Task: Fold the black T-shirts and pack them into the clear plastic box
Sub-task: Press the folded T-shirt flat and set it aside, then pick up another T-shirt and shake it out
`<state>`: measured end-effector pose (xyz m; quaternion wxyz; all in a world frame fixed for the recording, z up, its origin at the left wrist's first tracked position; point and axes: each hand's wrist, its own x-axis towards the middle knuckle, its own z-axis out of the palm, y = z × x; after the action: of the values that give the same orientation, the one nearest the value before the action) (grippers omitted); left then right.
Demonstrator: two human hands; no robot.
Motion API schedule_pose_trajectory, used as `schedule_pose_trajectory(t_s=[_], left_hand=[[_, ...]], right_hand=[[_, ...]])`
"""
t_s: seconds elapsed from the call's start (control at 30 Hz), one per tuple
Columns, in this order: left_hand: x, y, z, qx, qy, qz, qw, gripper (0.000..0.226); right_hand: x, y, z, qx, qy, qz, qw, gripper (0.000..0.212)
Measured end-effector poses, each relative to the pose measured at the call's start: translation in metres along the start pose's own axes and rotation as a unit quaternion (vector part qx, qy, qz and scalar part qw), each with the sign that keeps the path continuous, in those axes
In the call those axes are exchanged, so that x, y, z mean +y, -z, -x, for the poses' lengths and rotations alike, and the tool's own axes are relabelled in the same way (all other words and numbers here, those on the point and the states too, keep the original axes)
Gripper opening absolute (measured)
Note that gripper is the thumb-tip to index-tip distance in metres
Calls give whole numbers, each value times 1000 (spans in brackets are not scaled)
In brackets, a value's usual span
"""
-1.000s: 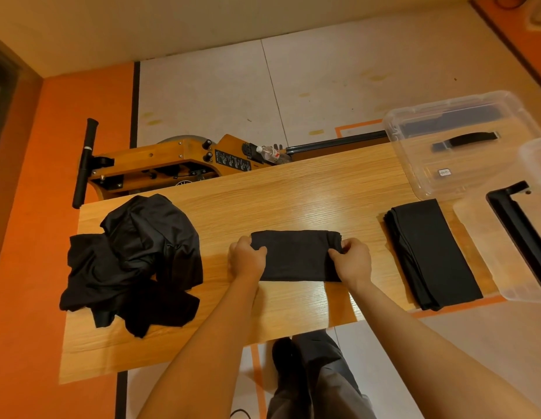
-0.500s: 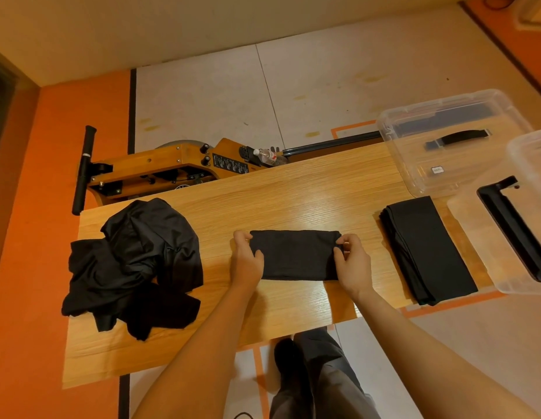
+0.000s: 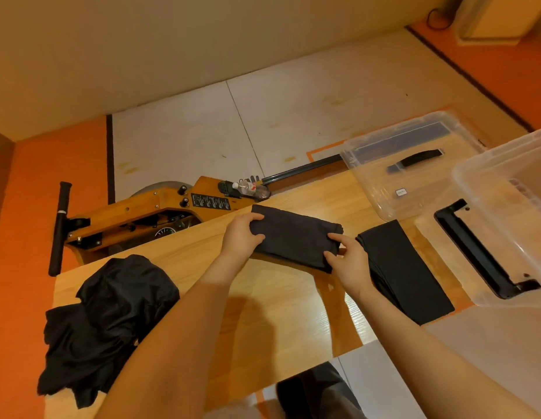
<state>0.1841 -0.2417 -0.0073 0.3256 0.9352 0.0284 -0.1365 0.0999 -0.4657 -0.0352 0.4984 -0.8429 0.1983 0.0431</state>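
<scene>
Off to the left of your left hand there's the heap of unfolded shirts point(image 3: 109, 322), just a crumpled black pile on the table point(image 3: 281, 322), well apart from what you're holding. Beyond the table, past your left hand, a wooden rowing machine point(image 3: 148, 213) sits on the floor with a water bottle point(image 3: 249, 189) lying on it.

Your left hand point(image 3: 243, 237) is pinched onto the left end of the folded shirt point(image 3: 293, 234), thumb on top and fingers underneath. Your right hand point(image 3: 349, 261) grips the right end the same way, so the shirt hangs between both hands, tilted, and looks lifted off the wood.

Just right of your right hand, a second folded shirt point(image 3: 405, 273) lies flat on the table, nearly touching your knuckles. Further right is the clear lid point(image 3: 381, 182) with its black handle, and nearest the right edge the clear box point(image 3: 505, 237), tipped toward you; can't tell if anything's inside.
</scene>
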Motion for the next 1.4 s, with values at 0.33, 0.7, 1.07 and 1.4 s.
schedule_pose_trajectory(t_s=[0.33, 0.7, 1.07, 1.4], left_hand=[[99, -19, -123, -71, -157, -146, 974, 53], [128, -63, -168, -150, -249, -219, 931, 52], [131, -93, -198, -202, -282, -196, 917, 45], [123, -99, -209, -209, -282, -167, 921, 45]], right_hand=[[-15, 7, -53, 150, -66, -29, 986, 49], [-14, -6, -64, 210, -198, -53, 956, 49], [-16, -8, -74, 248, -306, -22, 919, 48], [-11, -17, -67, 234, -295, 36, 926, 50]])
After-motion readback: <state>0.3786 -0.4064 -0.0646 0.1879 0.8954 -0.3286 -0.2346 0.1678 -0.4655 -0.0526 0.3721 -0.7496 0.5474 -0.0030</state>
